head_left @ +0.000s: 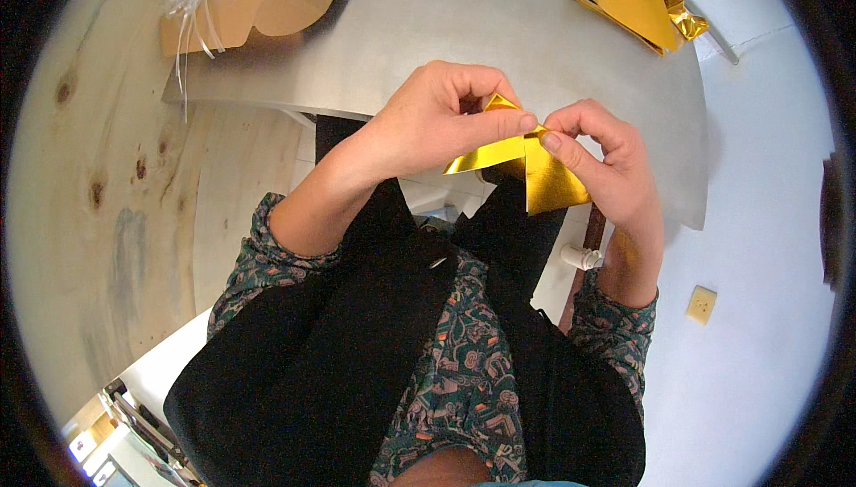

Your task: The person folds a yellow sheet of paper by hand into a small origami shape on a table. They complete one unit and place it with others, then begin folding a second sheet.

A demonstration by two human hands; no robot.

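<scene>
My left hand [437, 121] pinches shiny gold foil between thumb and bent fingers. Close beside it, the thumb and forefinger of my right hand [615, 161] are closed on the same gold foil [555, 182]. The thumb tips almost meet where the foil is gathered. One pointed flap hangs below my left hand, and a wider, squarish part hangs below my right thumb. Whether these are one sheet or two pieces, I cannot tell. Both hands are held in front of the table's near edge, above my lap.
A grey metal table [446, 23] spans the far side. On it at right lie a stack of gold foil sheets [624, 1] and a crumpled gold piece [685, 19]. A brown cardboard box [259, 5] and whitish strips [194, 5] are at far left, near a wooden surface [107, 166].
</scene>
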